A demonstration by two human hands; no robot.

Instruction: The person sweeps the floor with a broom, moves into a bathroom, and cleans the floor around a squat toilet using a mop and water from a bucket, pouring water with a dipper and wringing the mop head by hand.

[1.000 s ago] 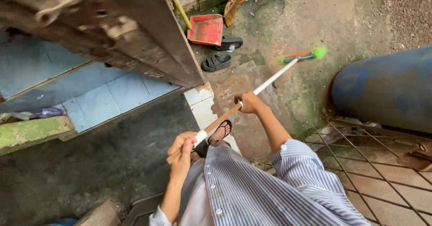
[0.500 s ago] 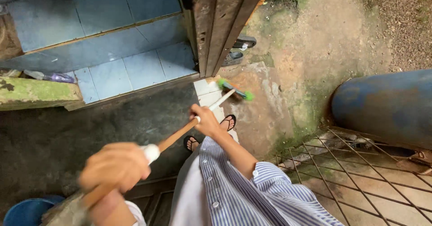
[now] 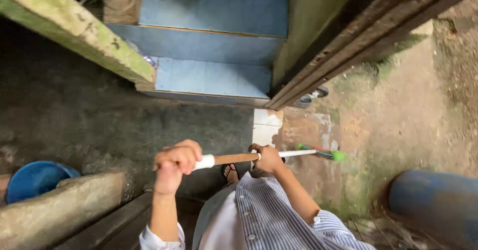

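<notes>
I hold a long-handled brush (image 3: 234, 158) with a wood-and-white handle, lying almost level across my body. My left hand (image 3: 175, 161) is closed around the handle's near end. My right hand (image 3: 266, 158) grips it farther along, where the wood meets the white part. The green-bristled brush head (image 3: 321, 153) rests on the stained, mossy concrete ground to my right. One sandalled foot (image 3: 229, 172) shows just below the handle, above my striped blue shirt.
A weathered wooden door (image 3: 348, 46) stands open at upper right, with blue tiled steps (image 3: 209, 76) behind it. A mossy concrete ledge (image 3: 79, 31) crosses the upper left. A blue bucket (image 3: 30, 179) sits at left, a blue barrel (image 3: 433, 205) at lower right. A sandal (image 3: 311, 97) lies by the door.
The view has swung left and the brush head has been drawn back to the right of my feet. My left hand has dropped lower, so the handle lies nearly level.
</notes>
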